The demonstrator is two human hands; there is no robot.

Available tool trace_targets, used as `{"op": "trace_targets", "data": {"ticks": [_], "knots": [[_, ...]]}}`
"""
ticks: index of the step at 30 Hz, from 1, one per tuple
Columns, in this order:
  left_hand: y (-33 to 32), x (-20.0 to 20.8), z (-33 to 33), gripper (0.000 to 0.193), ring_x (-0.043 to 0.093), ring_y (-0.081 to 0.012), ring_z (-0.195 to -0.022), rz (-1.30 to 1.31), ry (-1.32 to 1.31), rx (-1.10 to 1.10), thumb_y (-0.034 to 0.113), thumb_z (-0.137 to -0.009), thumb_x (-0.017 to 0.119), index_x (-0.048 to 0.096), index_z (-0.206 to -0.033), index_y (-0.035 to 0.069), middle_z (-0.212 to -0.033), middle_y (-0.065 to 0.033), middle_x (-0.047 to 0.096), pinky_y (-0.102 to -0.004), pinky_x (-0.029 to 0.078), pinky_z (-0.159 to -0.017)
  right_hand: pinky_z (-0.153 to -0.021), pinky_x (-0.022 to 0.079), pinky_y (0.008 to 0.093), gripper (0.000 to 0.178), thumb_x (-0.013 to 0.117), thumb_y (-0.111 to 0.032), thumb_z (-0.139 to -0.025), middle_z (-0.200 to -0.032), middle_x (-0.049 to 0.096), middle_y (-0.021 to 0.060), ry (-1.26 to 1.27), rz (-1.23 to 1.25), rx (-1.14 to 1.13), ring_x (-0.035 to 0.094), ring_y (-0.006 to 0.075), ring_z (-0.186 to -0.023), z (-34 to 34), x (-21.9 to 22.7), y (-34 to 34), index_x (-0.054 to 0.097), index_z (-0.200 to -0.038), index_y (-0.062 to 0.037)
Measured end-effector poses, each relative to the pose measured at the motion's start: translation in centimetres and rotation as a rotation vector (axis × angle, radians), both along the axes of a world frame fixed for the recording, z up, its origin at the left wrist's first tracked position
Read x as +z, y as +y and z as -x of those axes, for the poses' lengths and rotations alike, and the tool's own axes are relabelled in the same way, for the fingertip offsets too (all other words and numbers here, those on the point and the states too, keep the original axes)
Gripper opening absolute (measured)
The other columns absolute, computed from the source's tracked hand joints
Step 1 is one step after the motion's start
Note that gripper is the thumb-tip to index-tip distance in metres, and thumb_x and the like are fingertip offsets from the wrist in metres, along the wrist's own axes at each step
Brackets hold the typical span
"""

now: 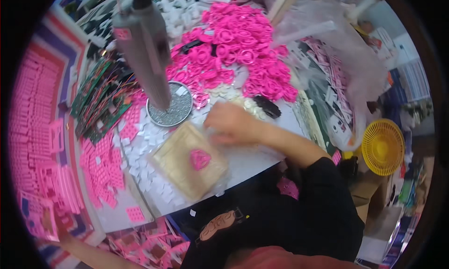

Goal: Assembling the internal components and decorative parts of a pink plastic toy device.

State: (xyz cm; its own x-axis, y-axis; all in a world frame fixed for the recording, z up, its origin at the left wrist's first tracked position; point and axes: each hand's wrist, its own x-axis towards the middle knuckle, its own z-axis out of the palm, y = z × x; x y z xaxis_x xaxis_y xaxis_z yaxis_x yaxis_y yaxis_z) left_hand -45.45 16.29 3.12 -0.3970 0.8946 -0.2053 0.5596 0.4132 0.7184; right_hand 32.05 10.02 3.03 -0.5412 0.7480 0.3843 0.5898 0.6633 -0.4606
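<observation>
At the far lower left, my left hand [53,226] is closed on the edge of a pink plastic frame [38,212], beside stacked pink parts. My right hand [232,123] is over the table by the upper right corner of a beige pad [180,149]; motion blurs its fingers, and I cannot make out anything in them. A pink ring-shaped plastic part [200,160] lies on the pad. Behind the pad, a grey electric screwdriver [145,49] hangs tip down over a round dish of small screws [181,111].
Pink rings [243,39] are heaped at the back. Green circuit boards with wires [100,98] and pink keypads [100,166] lie left. White squares [152,142] are scattered near the pad. A yellow basket [383,147] and clear plastic bag [360,72] are right.
</observation>
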Motion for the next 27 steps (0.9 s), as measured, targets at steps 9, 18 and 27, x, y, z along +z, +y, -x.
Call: {"op": "trace_targets", "data": {"ticks": [9,18,27], "knots": [[-10.3,1.2,-27.0,0.038,0.052,-0.0088,-0.067,-0.377,-1.013,-0.097,0.022,-0.104,0.058,0.05,-0.136,0.002,-0.097,-0.005,0.062,-0.0227,0.042,-0.06,-0.09,0.054,0.0446,0.033,0.069,-0.013,-0.081,-0.104,0.073,0.02,-0.447,0.222,-0.923,0.069,0.0376,-0.101,-36.3,-1.6,1.4,0.071,-0.112,-0.0011],[-15.5,1.8,-37.3,0.047,0.041,-0.0063,-0.055,-0.407,-0.918,-0.125,0.012,-0.105,0.054,0.038,-0.148,0.004,-0.095,-0.0031,0.06,-0.0215,0.037,-0.053,-0.066,0.051,0.0251,0.02,0.065,-0.018,-0.1,-0.094,0.068,-0.0009,1.016,0.15,-1.166,0.06,0.0082,-0.075,-35.3,-0.2,-1.3,0.07,-0.113,-0.0033],[-15.5,0.9,-38.5,0.057,0.042,-0.0075,-0.052,-0.454,-0.924,-0.178,0.036,-0.106,0.052,0.035,-0.149,0.002,-0.115,-0.01,0.062,-0.0206,0.033,-0.047,-0.058,0.041,0.019,0.013,0.063,-0.009,-0.097,-0.09,0.065,-0.0008,0.84,0.337,-0.661,0.054,0.0038,-0.068,-19.0,13.0,-7.6,0.068,-0.106,-0.0015]]}}
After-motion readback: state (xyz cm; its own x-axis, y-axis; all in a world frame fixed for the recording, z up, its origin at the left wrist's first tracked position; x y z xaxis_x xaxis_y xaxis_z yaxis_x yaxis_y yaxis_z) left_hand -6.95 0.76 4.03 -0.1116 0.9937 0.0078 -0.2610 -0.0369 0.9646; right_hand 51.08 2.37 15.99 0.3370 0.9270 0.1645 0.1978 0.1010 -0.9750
